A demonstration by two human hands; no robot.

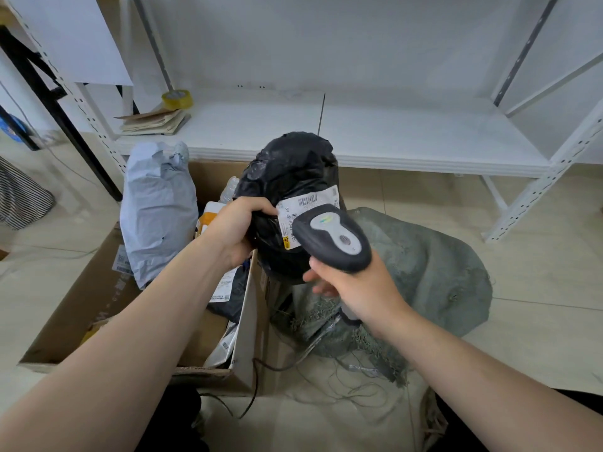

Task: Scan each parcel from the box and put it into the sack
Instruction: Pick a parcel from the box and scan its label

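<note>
- Head view: the black parcel [287, 171] is held upright in mid-scene, above the right edge of the box [81, 298] and just left of the sack [424, 265].
- Its white label [310, 201] faces the camera; the barcode strip lies along the label's far edge.
- The left hand [233, 228] grips the parcel from the left, fingers curled into the black wrap beside the label.
- The right hand [355, 288] holds the scanner [332, 238], fingers clamped round its handle; the head covers the label's near right part and points at the parcel.
- Step in hand, by judgement: scanning this parcel; nothing shows whether the read has registered.
- The box, left and near, holds more parcels, among them a tall grey parcel [156, 210] standing at its far side; much of the task appears to remain.
- The sack, grey-green mesh, lies slumped on the floor to the right; its mouth is not clearly seen.
- Next move, by judgement: draw the scanner clear of the label, carry the parcel right and down, and find or open the sack's mouth, which may need the scanner hand.
- A cable [257, 380] trails on the near floor; a white shelf [391, 132] stands beyond.
</note>
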